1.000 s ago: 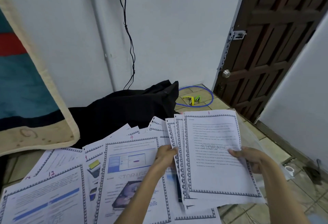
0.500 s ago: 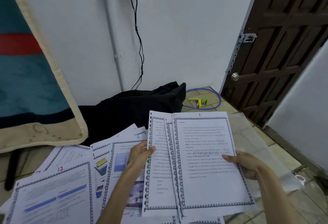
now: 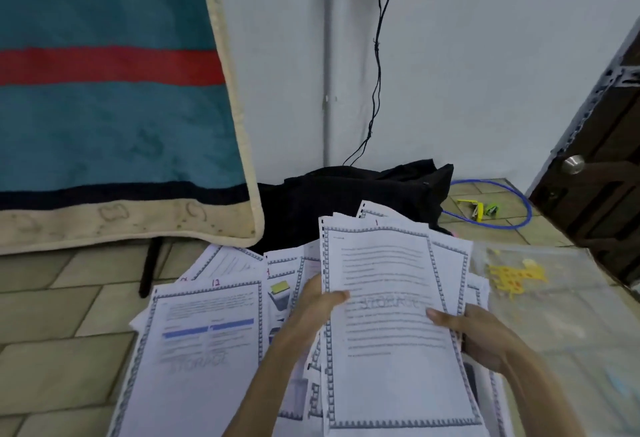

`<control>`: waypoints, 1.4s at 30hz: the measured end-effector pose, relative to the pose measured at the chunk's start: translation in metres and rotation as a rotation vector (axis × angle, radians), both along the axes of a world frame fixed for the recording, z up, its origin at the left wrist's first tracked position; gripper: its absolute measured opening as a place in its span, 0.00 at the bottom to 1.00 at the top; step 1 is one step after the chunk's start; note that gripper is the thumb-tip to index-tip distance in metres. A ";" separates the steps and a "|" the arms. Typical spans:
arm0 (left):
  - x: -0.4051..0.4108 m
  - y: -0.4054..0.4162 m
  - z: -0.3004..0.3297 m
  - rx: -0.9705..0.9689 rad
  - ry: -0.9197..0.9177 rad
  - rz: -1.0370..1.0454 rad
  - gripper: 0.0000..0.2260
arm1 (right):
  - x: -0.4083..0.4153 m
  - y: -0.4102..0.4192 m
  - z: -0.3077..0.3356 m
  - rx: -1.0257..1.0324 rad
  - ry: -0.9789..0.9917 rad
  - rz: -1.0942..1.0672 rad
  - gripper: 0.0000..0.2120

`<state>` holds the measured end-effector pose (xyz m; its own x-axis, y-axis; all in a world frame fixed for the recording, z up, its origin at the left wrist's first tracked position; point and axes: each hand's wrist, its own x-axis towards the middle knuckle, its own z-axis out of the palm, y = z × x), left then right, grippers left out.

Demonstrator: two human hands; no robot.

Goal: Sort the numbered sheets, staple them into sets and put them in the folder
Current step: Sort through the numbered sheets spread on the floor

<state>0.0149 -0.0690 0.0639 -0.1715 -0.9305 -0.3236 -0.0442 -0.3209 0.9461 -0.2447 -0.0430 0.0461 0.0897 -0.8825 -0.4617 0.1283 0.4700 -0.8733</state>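
**Sheets gathered in both hands above the spread on the floor**

A teal blanket (image 3: 104, 107) with a red stripe and cream edging hangs at the left, soft and napped. Below it, the tiled floor (image 3: 59, 332) serves as the sorting surface, probably because the loose sheets (image 3: 204, 343) need room to fan out with their handwritten numbers showing. A clear plastic folder (image 3: 554, 298), glossy with a yellow giraffe print, lies at the right, near enough to take finished sets. The held stack (image 3: 391, 332), thin bordered paper, is raised for reading its top number. The left hand (image 3: 311, 312) pinches its left edge; the right hand (image 3: 481, 336) grips its right edge, thumb on top.
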 end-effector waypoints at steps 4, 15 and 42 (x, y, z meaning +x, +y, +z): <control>0.027 -0.001 -0.025 -0.044 -0.656 -0.006 0.20 | 0.034 -0.001 -0.008 -0.014 0.300 -0.031 0.12; -0.022 0.021 0.023 -0.306 -0.424 0.030 0.16 | 0.040 0.004 -0.021 -0.064 0.176 -0.155 0.21; 0.084 -0.103 -0.014 -0.317 -0.859 0.224 0.06 | -0.023 0.014 -0.030 -0.071 0.233 -0.302 0.20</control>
<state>0.0989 -0.1724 0.0494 0.2017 -0.9793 0.0180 -0.7354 -0.1392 0.6632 -0.2679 -0.0290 0.0162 -0.2796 -0.8834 -0.3760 0.0460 0.3788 -0.9243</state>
